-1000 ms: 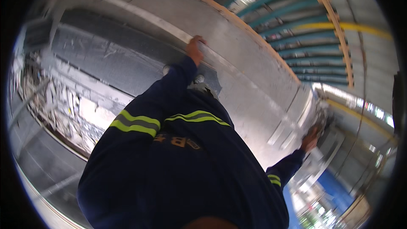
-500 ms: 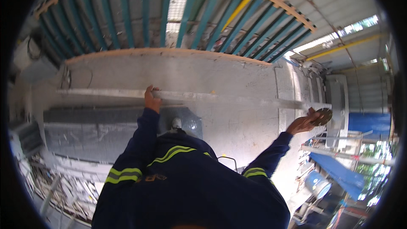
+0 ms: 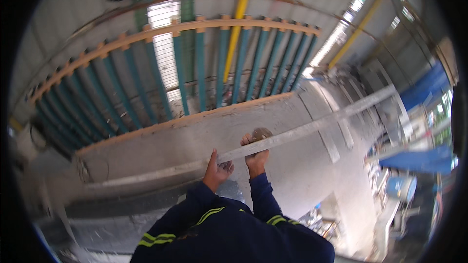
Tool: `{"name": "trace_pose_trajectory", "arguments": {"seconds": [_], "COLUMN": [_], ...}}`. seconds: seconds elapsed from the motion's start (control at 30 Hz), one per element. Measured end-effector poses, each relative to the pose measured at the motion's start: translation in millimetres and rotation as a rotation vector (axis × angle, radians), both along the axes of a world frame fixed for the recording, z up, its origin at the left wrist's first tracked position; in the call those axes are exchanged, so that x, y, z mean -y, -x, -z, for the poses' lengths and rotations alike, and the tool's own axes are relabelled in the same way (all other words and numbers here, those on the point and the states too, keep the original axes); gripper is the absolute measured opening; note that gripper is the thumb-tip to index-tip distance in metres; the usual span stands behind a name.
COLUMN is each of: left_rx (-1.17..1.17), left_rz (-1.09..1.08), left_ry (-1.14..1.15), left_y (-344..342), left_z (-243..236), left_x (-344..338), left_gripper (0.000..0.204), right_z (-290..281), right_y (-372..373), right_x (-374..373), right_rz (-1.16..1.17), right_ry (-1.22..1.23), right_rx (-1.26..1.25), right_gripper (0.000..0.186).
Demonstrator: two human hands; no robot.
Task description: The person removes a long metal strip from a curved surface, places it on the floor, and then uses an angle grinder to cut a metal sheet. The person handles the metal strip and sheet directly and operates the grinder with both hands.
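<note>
"What's the right hand (image 3: pixel 256 159) doing?"
"Its fingers are curled, holding a round disc (image 3: pixel 262 132) at the far edge of the long pale bar (image 3: pixel 302 128), which crosses over that hand."
"And the left hand (image 3: pixel 217 173)?"
"Beside it at the bar, thumb and fingers apart; I can't tell whether they touch it."
"Beyond the bar?"
"A teal-slatted frame (image 3: pixel 200 68)."

Bar (image 3: pixel 302 129) runs aslant, left to far right, across the right hand (image 3: pixel 257 160); left hand (image 3: pixel 218 173) left of that, disc (image 3: pixel 262 134) just beyond the bar. Slatted rack (image 3: pixel 201 65) farther back, before the wall (image 3: pixel 212 9). Bucket (image 3: pixel 401 188) off right, tarp (image 3: pixel 421 159) behind it.
</note>
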State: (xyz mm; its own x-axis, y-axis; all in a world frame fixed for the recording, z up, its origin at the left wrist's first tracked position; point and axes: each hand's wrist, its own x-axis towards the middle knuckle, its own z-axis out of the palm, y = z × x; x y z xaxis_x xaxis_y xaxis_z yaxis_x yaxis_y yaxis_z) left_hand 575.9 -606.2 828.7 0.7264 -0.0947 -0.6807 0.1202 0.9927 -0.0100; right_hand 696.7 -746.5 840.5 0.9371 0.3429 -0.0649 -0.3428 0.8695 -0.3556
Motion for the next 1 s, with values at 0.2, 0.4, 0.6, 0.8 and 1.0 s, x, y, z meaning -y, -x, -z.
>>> {"name": "trace_pose_trajectory", "arguments": {"seconds": [0.2,0.4,0.6,0.8,1.0], "left_rx": [0.411,0.022,-0.116,-0.075,0.002], "left_rz": [0.637,0.302,-0.396,-0.409,-0.557], "left_ry": [-0.174,-0.221,-0.180,-1.312,-0.351], "left_y": [57.0,178.4,221.1,205.4,187.4], "left_z": [51.1,95.0,167.3,161.6,129.7], "left_x": [-67.9,-153.7,-194.9,-179.7,-162.5], "left_gripper": [0.059,0.065,0.064,0.026,0.017], "right_z": [29.3,-19.6,-33.3,-51.4,-36.0], "right_y": [-18.2,21.5,36.1,21.3,49.4], "right_x": [11.8,39.2,33.2,-21.4,-97.3], "right_rz": [-0.165,0.116,0.028,-0.076,-0.353], "right_ry": [-0.156,0.306,0.637,0.761,0.737], "right_rx": [0.112,0.000,0.122,0.170,0.154], "right_gripper": [0.030,0.049,0.059,0.058,0.056]}}
